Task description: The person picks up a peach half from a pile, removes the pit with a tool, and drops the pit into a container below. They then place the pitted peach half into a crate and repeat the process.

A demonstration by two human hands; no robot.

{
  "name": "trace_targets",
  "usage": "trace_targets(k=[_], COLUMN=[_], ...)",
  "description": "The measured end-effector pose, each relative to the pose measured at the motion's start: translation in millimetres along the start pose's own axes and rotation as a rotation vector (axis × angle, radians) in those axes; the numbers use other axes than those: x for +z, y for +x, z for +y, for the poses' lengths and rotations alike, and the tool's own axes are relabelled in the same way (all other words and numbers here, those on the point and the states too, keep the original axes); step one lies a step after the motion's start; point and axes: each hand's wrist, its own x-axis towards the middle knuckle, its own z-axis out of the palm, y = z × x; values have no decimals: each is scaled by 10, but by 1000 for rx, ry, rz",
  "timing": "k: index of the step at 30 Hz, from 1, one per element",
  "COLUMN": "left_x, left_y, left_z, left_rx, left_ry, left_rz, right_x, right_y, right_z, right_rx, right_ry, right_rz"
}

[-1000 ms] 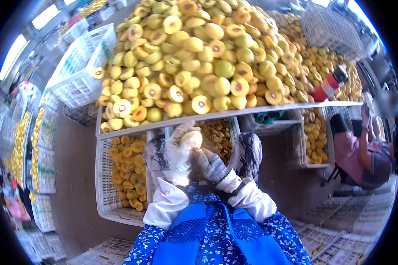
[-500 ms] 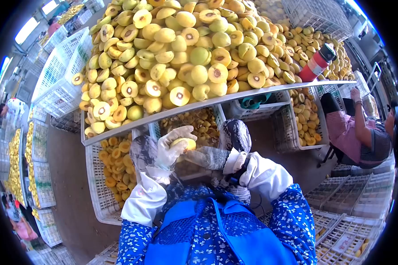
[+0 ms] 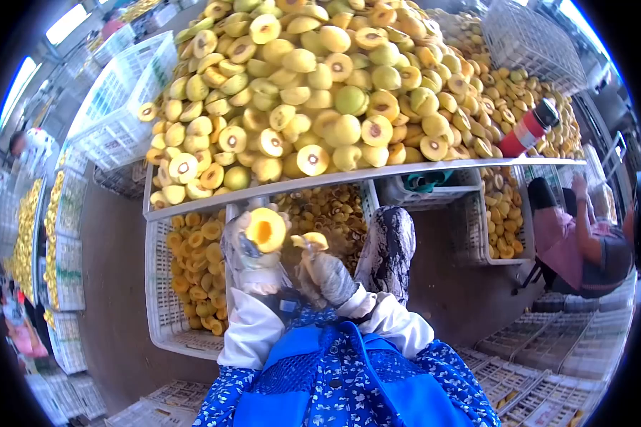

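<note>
My gloved left hand [image 3: 258, 265] holds up a yellow peach half [image 3: 266, 229], its cut side facing me with a hollow where the pit sits in others. Close beside it, my gloved right hand [image 3: 326, 276] is closed around what looks like a thin tool, mostly hidden in the fingers. A yellow scrap of peach flesh [image 3: 312, 240] sits at the tool's end. Beneath both hands is a crate of brown-yellow scraps [image 3: 335, 213]. Left of my knee stands a white crate [image 3: 162, 313] of hollowed peach halves. A large heap of peach halves [image 3: 320, 92] covers the table in front.
The table's metal edge [image 3: 377, 171] runs just beyond my hands. A red bottle [image 3: 525, 132] leans on the heap at right. Empty-looking white crates [image 3: 114, 107] stand at left, more [image 3: 570, 334] at lower right. Another person [image 3: 577, 242] sits at right.
The left hand has turned the peach half so its hollowed face shows. My right hand has drawn back toward me, with a yellow scrap now at its tip. The head view has shifted slightly.
</note>
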Motion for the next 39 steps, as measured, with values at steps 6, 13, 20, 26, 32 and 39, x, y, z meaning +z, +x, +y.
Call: trace_targets(k=[6,13,20,26,32,39], left_x=[-518,638,492,377,182,386], left_y=[-175,422,1312,934,327,-68], left_z=[1123,827,329,649,427,-110], left_rx=[823,557,122,472,-88,18], left_ry=[1295,2282,2509,1750,259,417], left_rz=[300,138,197,184,20,30], right_x=[-489,-322,-609,-600,-440,-149], right_y=[360,370,424,346,486,381], right_z=[615,422,726,558,429,-223], right_rx=[355,526,66,237,-469,-301], right_ry=[125,70,-177,95,-422,-1174], right_rz=[369,305,192,239,227,318])
